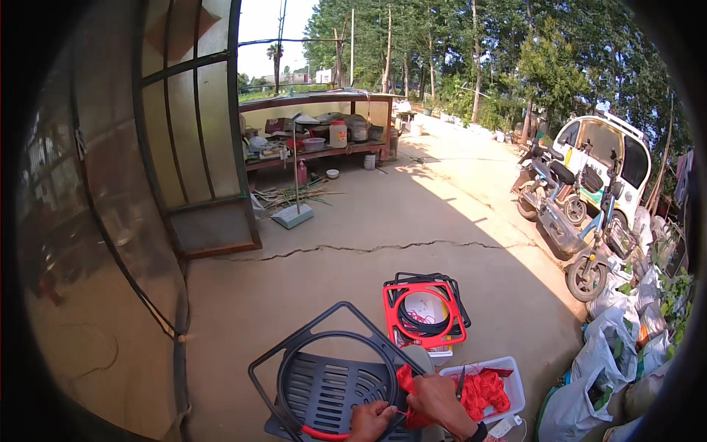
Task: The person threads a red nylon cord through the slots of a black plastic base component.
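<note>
A black square frame (259,359) with a round ring inside leans toward me at the lower middle. Red wrapping (324,434) covers part of the ring's near side. My left hand (371,421) is closed at the ring beside this wrapping, its fingertips pinching a thin red strip. To its right, my right hand (436,404) is closed on the same strip, with a bunched red length (406,379) showing around its fingers. A dark narrow tool (461,384) sticks up beside the right hand; whether it is held cannot be told. Below the ring lies a black slotted plastic panel (335,390).
A white tray (518,390) of red strips stands at my right, near a white power strip (505,426). Ahead are stacked red and black frames (458,335). Filled sacks (600,353), scooters (563,221) and a small white vehicle line the right; a glazed door (195,132) stands left.
</note>
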Demonstrator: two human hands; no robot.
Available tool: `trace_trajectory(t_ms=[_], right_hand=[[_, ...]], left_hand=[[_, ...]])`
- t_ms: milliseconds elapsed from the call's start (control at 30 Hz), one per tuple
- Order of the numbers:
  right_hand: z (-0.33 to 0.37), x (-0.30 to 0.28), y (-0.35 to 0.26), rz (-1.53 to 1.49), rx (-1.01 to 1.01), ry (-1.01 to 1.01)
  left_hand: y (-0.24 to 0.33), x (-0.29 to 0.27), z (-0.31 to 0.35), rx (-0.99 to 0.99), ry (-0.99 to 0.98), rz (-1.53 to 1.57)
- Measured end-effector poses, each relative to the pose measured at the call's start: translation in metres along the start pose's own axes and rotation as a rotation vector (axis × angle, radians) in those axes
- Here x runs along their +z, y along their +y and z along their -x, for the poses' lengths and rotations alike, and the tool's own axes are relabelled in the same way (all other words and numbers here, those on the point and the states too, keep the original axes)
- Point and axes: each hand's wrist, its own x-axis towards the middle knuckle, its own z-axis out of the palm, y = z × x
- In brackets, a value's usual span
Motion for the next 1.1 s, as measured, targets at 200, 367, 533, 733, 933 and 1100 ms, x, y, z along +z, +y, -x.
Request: trace_trajectory(t_ms=[200,367,533,733,933,1100], right_hand=[[-0.02,0.024,0.005,0.067,-0.097,-0.084],[-0.036,0.027,0.009,-0.564,-0.341,0.001],[-0.044,0.054,0.007,-0.62,-0.222,-0.164],[-0.029,0.003,-0.026,-0.046,-0.33,0.026],[-0.04,0.041,-0.022,0.165,-0.393,0.126],[-0.042,0.049,-0.016,-0.327,-0.536,0.307]], left_hand=[[-0.012,0.003,-0.005,0.066,-0.046,-0.173],[0.009,-0.01,-0.009,-0.058,-0.028,-0.014],[0.012,-0.01,-0.011,-0.071,-0.025,0.047],[0.021,-0.012,-0.009,-0.169,-0.058,-0.038],[0.017,-0.011,-0.01,-0.095,-0.051,-0.232],[0.039,-0.018,-0.004,-0.141,-0.11,-0.08]])
